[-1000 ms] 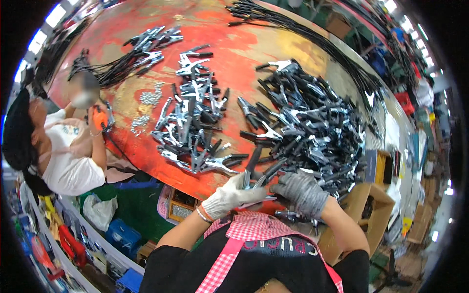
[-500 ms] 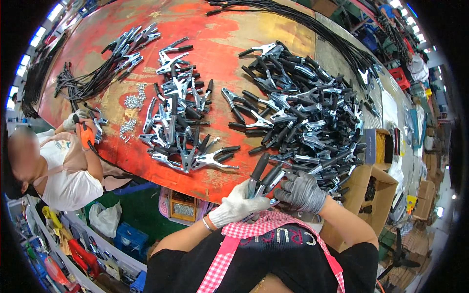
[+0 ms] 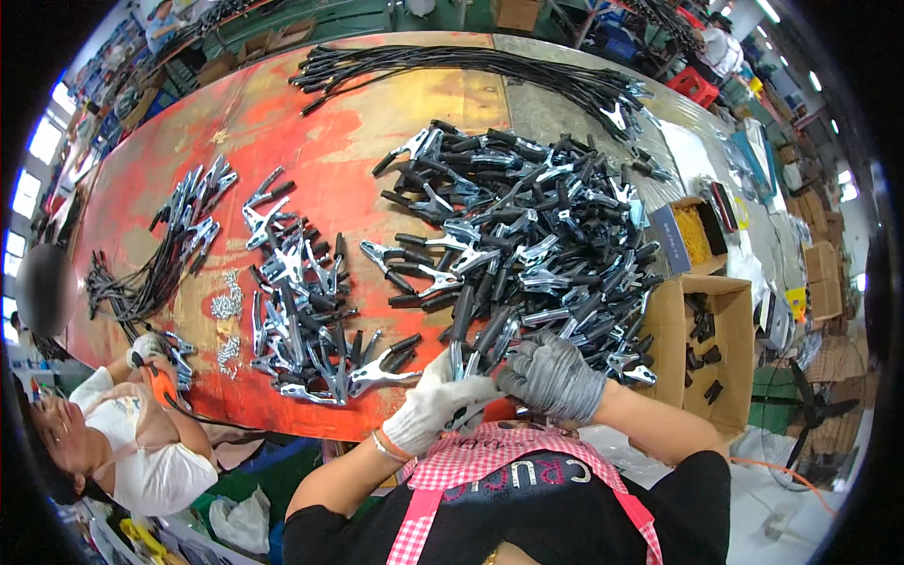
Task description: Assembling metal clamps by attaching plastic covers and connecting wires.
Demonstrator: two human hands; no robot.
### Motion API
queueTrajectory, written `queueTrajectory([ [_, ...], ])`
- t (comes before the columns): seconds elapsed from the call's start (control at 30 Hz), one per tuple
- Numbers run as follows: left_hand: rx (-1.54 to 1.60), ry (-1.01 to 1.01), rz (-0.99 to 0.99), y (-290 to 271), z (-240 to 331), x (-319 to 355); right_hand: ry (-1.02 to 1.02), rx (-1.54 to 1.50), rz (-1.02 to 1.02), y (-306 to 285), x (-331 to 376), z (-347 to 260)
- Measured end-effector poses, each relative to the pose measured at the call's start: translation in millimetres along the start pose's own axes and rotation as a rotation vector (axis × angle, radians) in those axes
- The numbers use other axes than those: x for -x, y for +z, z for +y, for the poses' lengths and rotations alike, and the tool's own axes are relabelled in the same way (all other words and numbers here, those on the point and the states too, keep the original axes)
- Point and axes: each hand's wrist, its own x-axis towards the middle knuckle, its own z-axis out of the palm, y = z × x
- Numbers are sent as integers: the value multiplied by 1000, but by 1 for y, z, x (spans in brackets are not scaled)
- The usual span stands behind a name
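My left hand (image 3: 438, 407), in a white glove, is closed around a metal spring clamp with black handle sleeves (image 3: 461, 315); its handles point up and away from me. My right hand (image 3: 556, 379), in a grey glove, has its fingers curled against the same clamp from the right. What its fingertips grip is partly hidden. Just beyond my hands lies a big heap of spring clamps (image 3: 527, 221), silver with black sleeves. A smaller group of clamps (image 3: 301, 311) lies to the left on the red, worn table (image 3: 348, 188).
Right of the heap stand a cardboard box (image 3: 666, 330) with black pieces and a smaller box of yellow pieces (image 3: 695, 235). Black cables (image 3: 452, 61) stretch across the back. At left, a co-worker holds an orange tool (image 3: 160, 384) near cabled clamps (image 3: 202, 202) and small metal parts (image 3: 227, 306).
My view has tilted up and turned to the right, so the table's contents sit lower and further left. Both hands stay together on the clamp.
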Motion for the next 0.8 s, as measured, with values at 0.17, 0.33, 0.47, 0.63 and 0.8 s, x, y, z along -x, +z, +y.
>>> queueTrajectory([
  [0.17, 166, -57, -37, -18, -21, 29, 233, -41, -115, 15, 41, 40],
  [0.33, -527, 353, 563, -104, -16, 59, 1115, -458, 695, 73, 277, 156],
  [0.47, -1232, 485, 1151, -164, -6, 47, 1479, -281, 521, 96, 347, 169],
  [0.63, -1597, 436, 1284, -209, -31, 9, 945, 160, 554, 51, 157, 99],
  [0.8, -1561, 495, 1304, -192, -34, 16, 390, -271, 320, 54, -72, 38],
])
